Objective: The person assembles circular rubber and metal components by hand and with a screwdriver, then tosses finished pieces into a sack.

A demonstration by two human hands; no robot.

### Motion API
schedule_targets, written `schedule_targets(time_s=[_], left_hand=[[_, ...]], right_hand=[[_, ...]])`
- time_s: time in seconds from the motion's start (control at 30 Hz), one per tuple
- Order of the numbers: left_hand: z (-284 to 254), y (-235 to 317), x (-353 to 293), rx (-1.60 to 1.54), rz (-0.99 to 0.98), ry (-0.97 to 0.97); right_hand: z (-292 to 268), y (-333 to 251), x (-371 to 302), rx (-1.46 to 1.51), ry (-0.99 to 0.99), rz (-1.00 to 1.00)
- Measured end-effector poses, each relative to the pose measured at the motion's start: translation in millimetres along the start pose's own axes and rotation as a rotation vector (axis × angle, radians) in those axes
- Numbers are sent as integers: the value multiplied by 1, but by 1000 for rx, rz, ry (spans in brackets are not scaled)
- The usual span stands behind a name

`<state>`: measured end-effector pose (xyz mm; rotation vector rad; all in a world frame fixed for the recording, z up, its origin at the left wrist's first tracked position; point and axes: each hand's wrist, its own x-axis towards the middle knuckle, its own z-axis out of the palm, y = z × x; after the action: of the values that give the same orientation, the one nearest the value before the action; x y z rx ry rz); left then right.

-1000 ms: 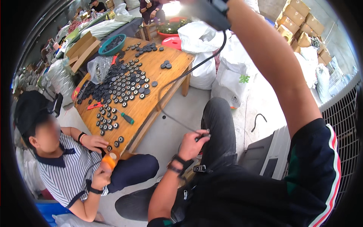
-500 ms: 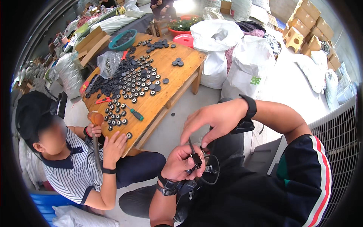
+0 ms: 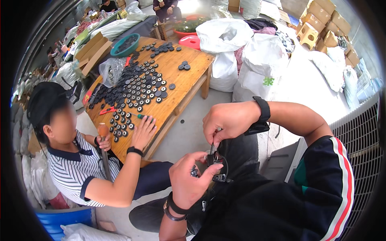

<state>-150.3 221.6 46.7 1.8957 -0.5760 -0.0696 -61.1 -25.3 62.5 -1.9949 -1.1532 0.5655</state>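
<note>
In front of my lap, my left hand (image 3: 189, 176) is curled with thumb and fingers around a small black block (image 3: 210, 160). My right hand (image 3: 230, 121), its wrist in a black band, reaches in from the right and pinches a thin dark cable (image 3: 212, 148) just above the block. A black cord loop (image 3: 227, 165) hangs beside the block, near a small dark fitting (image 3: 219, 177) with shiny metal parts. My left fingers partly hide what else lies in that palm.
A wooden table (image 3: 189, 86) bears many black discs, a green-handled screwdriver (image 3: 140, 116) and a red cutter (image 3: 107, 110). At left a person (image 3: 86, 172) in a striped shirt grips a mallet (image 3: 103, 129), other hand on the table. White sacks (image 3: 263, 60) stand beyond; a grille (image 3: 358, 152) is at right.
My right hand has drawn closer to the block and now pinches the cable above it. My left thumb has shifted. The other person's free hand has slid farther along the table, beside the screwdriver.
</note>
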Motion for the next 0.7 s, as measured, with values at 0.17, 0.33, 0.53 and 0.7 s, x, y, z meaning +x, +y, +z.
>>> schedule_targets(time_s=[0.17,0.33,0.53,0.7], left_hand=[[2,-8,-6,202,81,58],[-4,20,-15,-236,-166,-164],[-22,78,-36,-691,159,-417],[-13,119,-56,-956,97,-540]], right_hand=[[-11,2,4,-5,-18,10],[-125,95,-22,210,738,430],[-200,187,-82,572,1096,677],[-174,224,-93,706,1083,618]])
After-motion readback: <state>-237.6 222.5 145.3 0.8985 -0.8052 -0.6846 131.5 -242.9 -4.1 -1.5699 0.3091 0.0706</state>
